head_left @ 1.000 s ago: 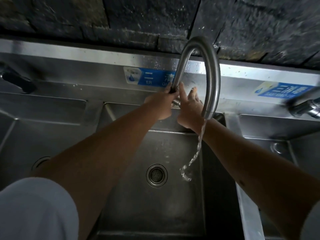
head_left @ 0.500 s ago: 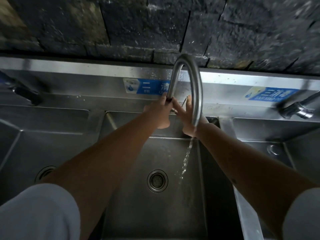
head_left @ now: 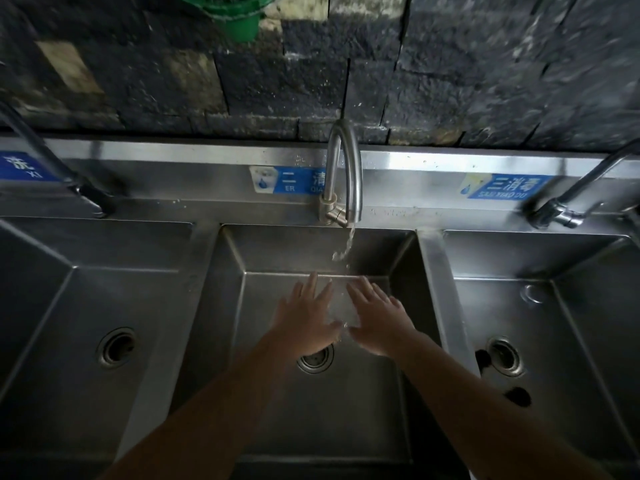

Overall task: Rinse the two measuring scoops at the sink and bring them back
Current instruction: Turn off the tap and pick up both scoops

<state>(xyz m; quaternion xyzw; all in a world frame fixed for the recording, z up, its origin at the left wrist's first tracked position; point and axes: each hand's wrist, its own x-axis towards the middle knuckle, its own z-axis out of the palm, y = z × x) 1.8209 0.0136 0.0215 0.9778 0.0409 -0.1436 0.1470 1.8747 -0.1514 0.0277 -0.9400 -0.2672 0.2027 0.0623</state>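
No measuring scoop is clearly visible. My left hand (head_left: 304, 320) and my right hand (head_left: 377, 317) hover side by side, palms down and fingers spread, over the middle basin (head_left: 221, 306) of a steel sink. Neither hand holds anything. A thin stream of water (head_left: 343, 251) runs from the curved steel tap (head_left: 346, 168) and lands between the two hands, just above the drain (head_left: 315, 362). Two small dark things (head_left: 485, 358) lie in the right basin near its drain; I cannot tell what they are.
Steel basins flank the middle one, the left basin (head_left: 86, 289) and the right basin (head_left: 571, 306), each with its own tap (head_left: 561, 209). Blue labels (head_left: 498, 187) run along the backsplash. A dark stone wall rises behind, with a green plastic thing (head_left: 228, 15) hanging at the top.
Both hands have left the base of the tap and dropped toward me into the middle basin, now spread open under the stream. The view has pulled back; water still runs.
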